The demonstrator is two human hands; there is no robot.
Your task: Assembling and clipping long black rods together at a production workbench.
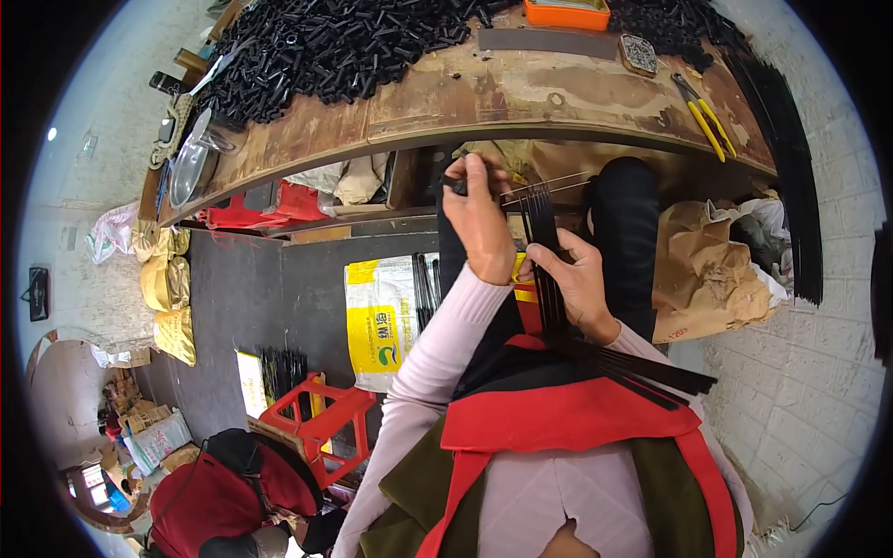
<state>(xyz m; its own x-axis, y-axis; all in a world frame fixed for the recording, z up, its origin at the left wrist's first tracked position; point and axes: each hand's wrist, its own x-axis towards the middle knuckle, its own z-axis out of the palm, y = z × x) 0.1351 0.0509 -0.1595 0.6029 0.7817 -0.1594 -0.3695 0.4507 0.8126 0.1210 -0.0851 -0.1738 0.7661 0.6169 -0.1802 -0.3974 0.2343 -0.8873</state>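
Note:
My right hand (579, 284) is closed around a bundle of thin, flat black rods (541, 223), which stand up from between its thumb and fingers. More black rods (651, 370) lie across my lap, over the red apron (567, 414). To the left of the bundle and slightly higher, my left hand (481, 219) is raised with its fingers curled together. A small black piece (456, 185) shows between those fingers, its exact shape partly hidden. A few thin wire-like lines (563, 186) run behind the bundle's top, toward my knee.
Ahead is a wooden bench (419, 102) with a heap of short black tubes (316, 51). Yellow-handled pliers (710, 128), a small box of metal bits (638, 54) and an orange tray (567, 14) sit at its right. A red stool (321, 423) and brown paper sack (702, 270) flank me.

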